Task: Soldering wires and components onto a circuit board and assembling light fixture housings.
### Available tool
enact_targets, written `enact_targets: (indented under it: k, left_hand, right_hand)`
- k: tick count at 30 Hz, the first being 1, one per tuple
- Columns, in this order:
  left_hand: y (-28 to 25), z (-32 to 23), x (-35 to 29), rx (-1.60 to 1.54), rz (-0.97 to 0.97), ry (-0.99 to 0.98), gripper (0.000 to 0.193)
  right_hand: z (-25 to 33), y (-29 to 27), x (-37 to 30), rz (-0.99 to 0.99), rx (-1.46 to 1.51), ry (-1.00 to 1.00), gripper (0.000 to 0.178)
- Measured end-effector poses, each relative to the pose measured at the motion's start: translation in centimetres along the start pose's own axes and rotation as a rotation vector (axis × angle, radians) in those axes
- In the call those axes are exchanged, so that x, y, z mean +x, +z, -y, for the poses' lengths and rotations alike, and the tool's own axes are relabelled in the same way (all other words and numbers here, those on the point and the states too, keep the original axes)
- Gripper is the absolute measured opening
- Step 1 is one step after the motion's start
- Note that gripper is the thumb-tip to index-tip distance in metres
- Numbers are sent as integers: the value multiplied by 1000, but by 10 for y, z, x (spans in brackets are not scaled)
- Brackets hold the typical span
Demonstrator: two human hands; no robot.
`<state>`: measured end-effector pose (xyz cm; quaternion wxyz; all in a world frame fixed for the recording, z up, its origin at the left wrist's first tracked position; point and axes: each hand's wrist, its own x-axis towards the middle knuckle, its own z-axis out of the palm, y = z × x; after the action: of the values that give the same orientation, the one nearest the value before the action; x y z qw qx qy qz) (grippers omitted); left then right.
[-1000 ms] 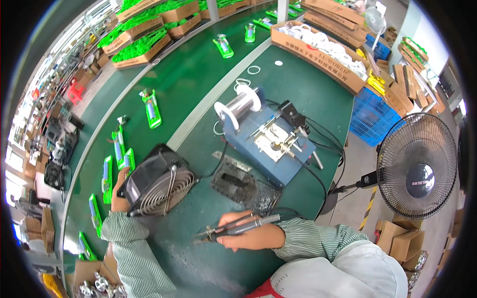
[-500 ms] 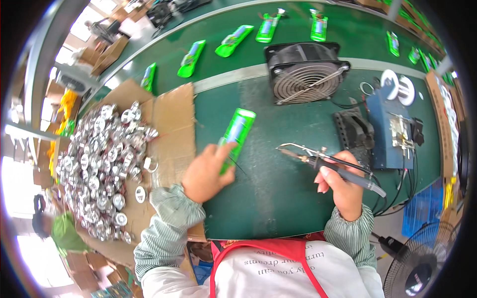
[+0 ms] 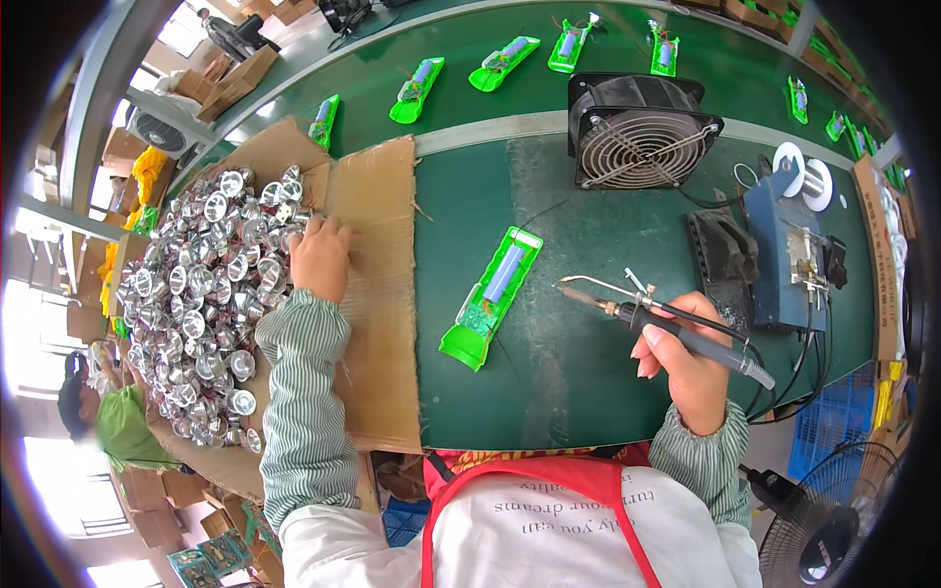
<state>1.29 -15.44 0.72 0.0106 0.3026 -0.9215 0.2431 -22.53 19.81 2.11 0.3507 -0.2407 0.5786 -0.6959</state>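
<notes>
My right hand (image 3: 694, 377) grips a soldering iron (image 3: 676, 333) by its dark handle. A thin curved metal tube runs along the iron, its end near the iron's tip, both pointing left above the green mat. My left hand (image 3: 321, 260) is at the right edge of a heap of silver reflector lamp cups (image 3: 211, 294), its fingers spread and touching the heap; nothing shows held in them. Between my hands, a bright green plastic shell (image 3: 469, 345) lies tilted on the mat. Inside it are a blue cylindrical battery (image 3: 504, 274) and a small green circuit board (image 3: 477, 318).
A square black fan (image 3: 642, 147) stands behind the shell. At right are a blue soldering machine (image 3: 774, 255), white wire spools (image 3: 817, 186) and a black holder (image 3: 720, 260). Cardboard (image 3: 382, 294) lies under the heap. Several green shells (image 3: 417, 90) line the far belt.
My left hand has let go of the green shell and moved left to the reflector heap. The shell now lies free on the mat. My right hand still holds the soldering iron.
</notes>
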Motion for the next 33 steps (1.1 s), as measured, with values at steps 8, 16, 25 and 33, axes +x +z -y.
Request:
enact_targets:
  k: [8, 16, 25, 33]
  left_hand:
    - [-18, -15, -10, -710, -130, -201, 11]
    - [-77, -91, -61, -1007, 28, -204, 8]
    - [-69, -126, -70, -1123, 68, -130, 10]
    - [-64, -125, -70, -1108, 67, -91, 9]
  right_hand:
    - [-3, 4, 1, 32, -12, 32, 14]
    - [-7, 22, 4, 184, 2, 20, 14]
    - [-21, 43, 10, 250, 4, 127, 12]
    - [-30, 49, 15, 272, 32, 178, 11]
